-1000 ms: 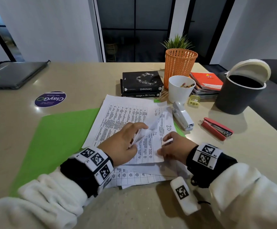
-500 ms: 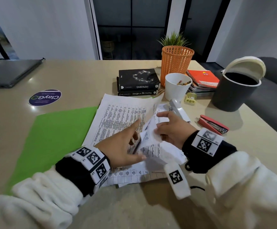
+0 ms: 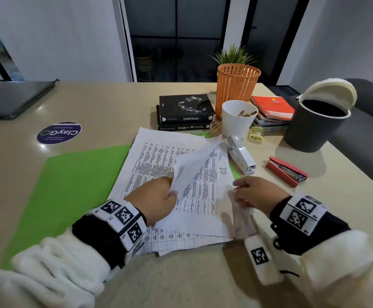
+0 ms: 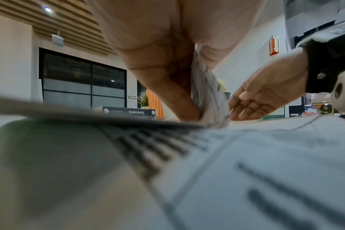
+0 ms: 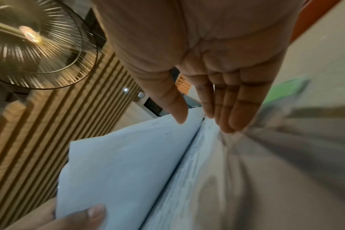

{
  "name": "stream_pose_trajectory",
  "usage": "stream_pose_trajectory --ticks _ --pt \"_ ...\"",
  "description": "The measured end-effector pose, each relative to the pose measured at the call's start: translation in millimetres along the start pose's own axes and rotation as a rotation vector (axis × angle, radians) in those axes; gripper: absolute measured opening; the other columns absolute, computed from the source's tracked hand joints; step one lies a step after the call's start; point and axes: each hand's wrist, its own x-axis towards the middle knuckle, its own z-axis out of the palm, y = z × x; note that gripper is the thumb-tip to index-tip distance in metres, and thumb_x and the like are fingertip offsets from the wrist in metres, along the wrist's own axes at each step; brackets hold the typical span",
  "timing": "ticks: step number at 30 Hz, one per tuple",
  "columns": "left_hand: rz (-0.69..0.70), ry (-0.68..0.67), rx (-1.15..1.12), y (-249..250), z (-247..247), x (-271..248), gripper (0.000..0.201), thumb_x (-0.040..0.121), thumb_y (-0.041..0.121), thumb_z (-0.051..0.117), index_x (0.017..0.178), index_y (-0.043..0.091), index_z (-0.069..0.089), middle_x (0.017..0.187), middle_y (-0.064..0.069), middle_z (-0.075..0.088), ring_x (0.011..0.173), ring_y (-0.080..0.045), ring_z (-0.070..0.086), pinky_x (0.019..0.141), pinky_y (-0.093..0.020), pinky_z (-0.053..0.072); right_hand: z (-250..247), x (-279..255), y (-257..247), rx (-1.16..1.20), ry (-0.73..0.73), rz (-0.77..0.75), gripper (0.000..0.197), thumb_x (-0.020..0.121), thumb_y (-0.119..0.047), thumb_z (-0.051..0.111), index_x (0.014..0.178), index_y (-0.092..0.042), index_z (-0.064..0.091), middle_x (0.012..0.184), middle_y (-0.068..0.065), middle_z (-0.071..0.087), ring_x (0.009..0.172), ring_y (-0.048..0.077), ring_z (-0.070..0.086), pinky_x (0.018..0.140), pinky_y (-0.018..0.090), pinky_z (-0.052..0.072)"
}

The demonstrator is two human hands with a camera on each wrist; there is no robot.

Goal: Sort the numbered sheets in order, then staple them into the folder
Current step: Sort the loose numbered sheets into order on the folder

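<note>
On the table [image 3: 114, 103]: a closed laptop [image 3: 12, 98], round sticker [image 3: 58, 132], two stacked black books [image 3: 185, 112], orange basket [image 3: 236, 85] with plant [image 3: 233, 54], white cup [image 3: 237, 117], notebooks [image 3: 272, 110], dark bin [image 3: 312, 125], yellow sharpener [image 3: 256, 134].

A beige table [image 3: 105, 103] is holding an open green folder [image 3: 69, 192] under loose printed sheets [image 3: 158, 156]. Also lying on it: a closed laptop [image 3: 12, 98], round purple sticker [image 3: 58, 132], stacked black books [image 3: 185, 110], orange mesh basket [image 3: 236, 87], white cup [image 3: 236, 121], notebooks [image 3: 272, 107], grey bin [image 3: 314, 127], yellow sharpener [image 3: 256, 134], and silver [image 3: 241, 155] and red [image 3: 285, 171] staplers.
</note>
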Motion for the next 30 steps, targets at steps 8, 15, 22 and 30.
stream_pose_trajectory --ticks 8,15,22,30 --pt "0.001 -0.005 0.013 1 0 0 0.020 0.097 0.027 0.038 0.103 0.012 0.050 0.078 -0.003 0.059 0.056 -0.018 0.059 0.056 -0.029 0.052 1 -1 12 -0.040 -0.008 0.037 0.003 0.086 -0.010 0.062 0.087 -0.011 0.065 0.066 0.006 0.057 0.057 0.017 0.052 0.065 0.032 0.048" --pt "0.017 -0.007 0.036 -3 1 1 0.021 0.096 0.030 0.038 0.101 0.013 0.050 0.088 -0.007 0.062 0.076 -0.025 0.065 0.070 -0.036 0.054 2 6 15 0.015 -0.014 0.090 0.007 0.082 -0.012 0.069 0.086 -0.010 0.063 0.066 0.006 0.061 0.061 0.020 0.056 0.061 0.029 0.047" --pt "0.015 -0.018 0.041 -3 1 1 0.022 0.097 0.030 0.037 0.103 0.015 0.051 0.087 -0.004 0.061 0.075 -0.023 0.065 0.069 -0.034 0.054 2 6 13 0.173 -0.036 0.100 0.013 0.081 -0.005 0.069 0.090 -0.008 0.059 0.068 0.010 0.058 0.066 0.023 0.058 0.061 0.030 0.048" --pt "0.028 -0.012 0.057 -1 0 1 0.024 0.097 0.028 0.037 0.107 0.012 0.051 0.077 0.002 0.053 0.064 -0.017 0.057 0.057 -0.024 0.043 4 -4 9 0.341 -0.045 0.115 0.025 0.083 0.003 0.065 0.096 -0.011 0.049 0.076 0.017 0.059 0.062 0.026 0.061 0.060 0.032 0.054"
